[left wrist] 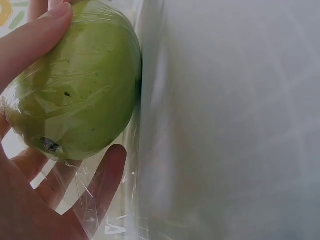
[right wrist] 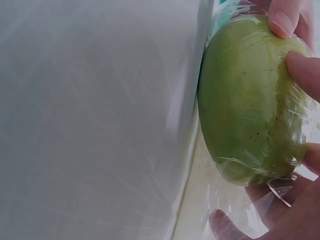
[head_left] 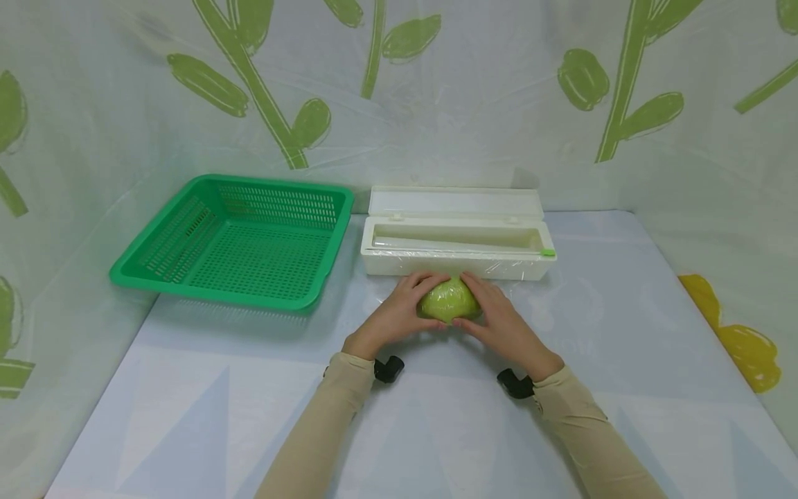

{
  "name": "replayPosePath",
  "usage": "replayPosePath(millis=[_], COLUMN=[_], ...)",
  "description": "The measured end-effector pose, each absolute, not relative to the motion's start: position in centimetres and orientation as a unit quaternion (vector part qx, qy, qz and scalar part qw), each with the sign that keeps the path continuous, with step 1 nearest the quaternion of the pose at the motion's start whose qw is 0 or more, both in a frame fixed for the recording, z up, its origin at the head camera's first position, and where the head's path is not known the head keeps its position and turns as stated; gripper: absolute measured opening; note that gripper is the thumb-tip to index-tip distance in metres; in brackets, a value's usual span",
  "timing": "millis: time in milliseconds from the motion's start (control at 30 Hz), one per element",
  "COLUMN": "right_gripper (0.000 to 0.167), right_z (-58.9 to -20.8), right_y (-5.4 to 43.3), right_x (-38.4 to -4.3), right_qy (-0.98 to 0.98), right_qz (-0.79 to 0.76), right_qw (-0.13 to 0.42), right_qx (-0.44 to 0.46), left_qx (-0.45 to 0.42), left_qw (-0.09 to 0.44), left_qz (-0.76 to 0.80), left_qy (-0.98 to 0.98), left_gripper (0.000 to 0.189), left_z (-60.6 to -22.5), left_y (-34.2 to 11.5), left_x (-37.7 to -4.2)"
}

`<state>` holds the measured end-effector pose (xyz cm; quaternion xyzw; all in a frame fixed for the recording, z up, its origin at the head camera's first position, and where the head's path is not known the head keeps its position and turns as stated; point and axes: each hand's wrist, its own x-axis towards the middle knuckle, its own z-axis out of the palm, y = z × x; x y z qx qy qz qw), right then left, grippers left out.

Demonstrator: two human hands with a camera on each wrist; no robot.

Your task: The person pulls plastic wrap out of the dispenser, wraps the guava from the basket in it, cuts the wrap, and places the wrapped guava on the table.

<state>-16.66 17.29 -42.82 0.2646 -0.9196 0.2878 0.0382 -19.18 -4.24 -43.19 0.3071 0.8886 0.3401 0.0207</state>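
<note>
A round green fruit with small dark specks rests on the table, clear cling film stretched over its skin. From the left side my left hand grips it, thumb near the front and fingers curving behind. My right hand holds the opposite side in the same way, and the two thumbs nearly meet. Loose film hangs about the fingers in both wrist views. Just behind the hands stands a white cling film box with its lid raised and a roll inside.
A green perforated basket stands at the back left of the pale table. On the box's front edge, toward the right, sits a small bright green slider. Leaf-patterned curtains border the table at the back and sides.
</note>
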Motion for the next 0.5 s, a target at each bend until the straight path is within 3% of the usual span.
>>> replayPosePath(millis=[500], right_gripper=[0.075], right_z=[-42.86], right_y=[17.47], right_x=[-16.63], right_qy=[-0.916], right_qz=[0.3], right_qw=[0.045], right_qx=[0.264], left_qx=[0.284], left_qw=[0.034], left_qz=[0.347], left_qy=[0.893], left_gripper=[0.083], left_z=[-43.14], left_y=[-4.24], left_x=[-19.2])
